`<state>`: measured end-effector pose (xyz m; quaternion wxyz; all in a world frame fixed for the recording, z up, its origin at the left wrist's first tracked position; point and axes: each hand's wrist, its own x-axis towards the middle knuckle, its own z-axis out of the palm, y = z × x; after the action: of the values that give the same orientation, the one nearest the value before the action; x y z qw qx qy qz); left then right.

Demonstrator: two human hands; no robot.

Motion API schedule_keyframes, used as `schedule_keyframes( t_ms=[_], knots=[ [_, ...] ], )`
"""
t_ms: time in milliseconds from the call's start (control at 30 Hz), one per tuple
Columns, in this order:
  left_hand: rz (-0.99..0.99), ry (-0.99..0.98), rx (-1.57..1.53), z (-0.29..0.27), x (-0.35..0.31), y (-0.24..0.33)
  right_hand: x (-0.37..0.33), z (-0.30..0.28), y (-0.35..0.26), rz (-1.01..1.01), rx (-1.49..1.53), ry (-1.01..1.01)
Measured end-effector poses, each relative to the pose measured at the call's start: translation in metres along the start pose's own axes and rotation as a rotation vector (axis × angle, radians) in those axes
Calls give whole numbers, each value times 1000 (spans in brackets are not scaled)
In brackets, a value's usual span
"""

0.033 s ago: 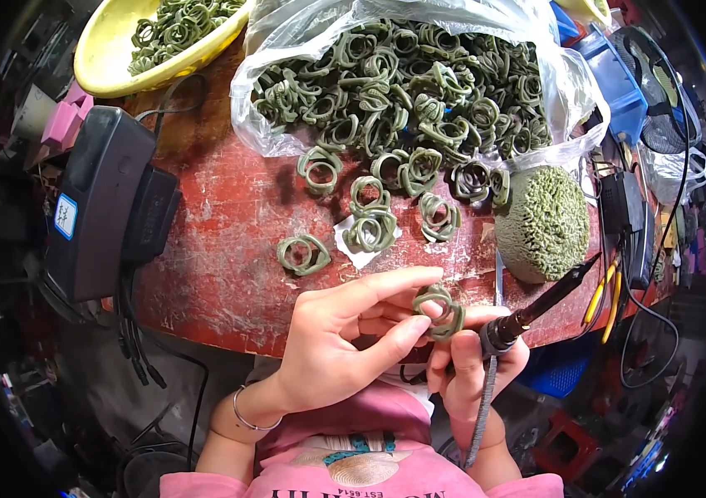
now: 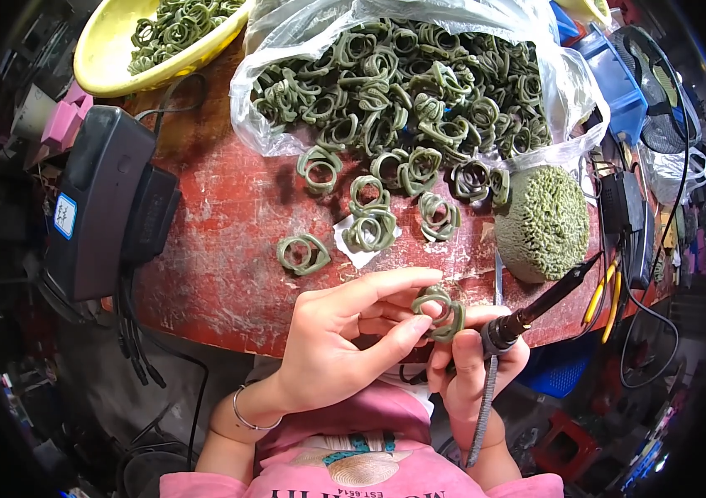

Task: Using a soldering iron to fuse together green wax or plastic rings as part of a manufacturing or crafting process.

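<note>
Just off the near edge of the table, my left hand point(image 2: 340, 332) is closed, pinching a small green ring point(image 2: 443, 314) between thumb and fingers. The ring has an open loop and looks like wax. Close beside it, my right hand point(image 2: 473, 361) grips a black corded pen tool point(image 2: 540, 309), much like a soldering iron. Its pointed dark tip aims up and right, away from the ring, and a grey braided cord point(image 2: 483, 407) hangs down. My right fingertips are by the ring; I cannot tell whether they touch it. Several similar rings point(image 2: 438, 217) lie on the table beyond.
A clear plastic bag point(image 2: 247, 116) full of green rings covers the back of the red table point(image 2: 228, 241). At far left stands a yellow bowl point(image 2: 91, 58) with more rings, and a black device point(image 2: 108, 199) nearer. A green textured block point(image 2: 536, 220) and pliers point(image 2: 604, 299) are right.
</note>
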<state>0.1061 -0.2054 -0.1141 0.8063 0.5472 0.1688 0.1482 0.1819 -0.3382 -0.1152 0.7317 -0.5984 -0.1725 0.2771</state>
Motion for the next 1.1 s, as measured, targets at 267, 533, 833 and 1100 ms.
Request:
schedule_keyframes(
  t_ms=[267, 533, 833, 1100],
  knots=[
    [117, 32, 102, 0, 0, -1, 1, 5, -7, 105, -10, 81],
    [202, -79, 364, 3, 3, 0, -1, 0, 0, 28, -15, 88],
    [52, -57, 248, -1, -2, 1, 4, 9, -2, -23, -35, 100],
    [369, -218, 474, -7, 9, -6, 7, 5, 3, -17, -101, 132]
  ],
)
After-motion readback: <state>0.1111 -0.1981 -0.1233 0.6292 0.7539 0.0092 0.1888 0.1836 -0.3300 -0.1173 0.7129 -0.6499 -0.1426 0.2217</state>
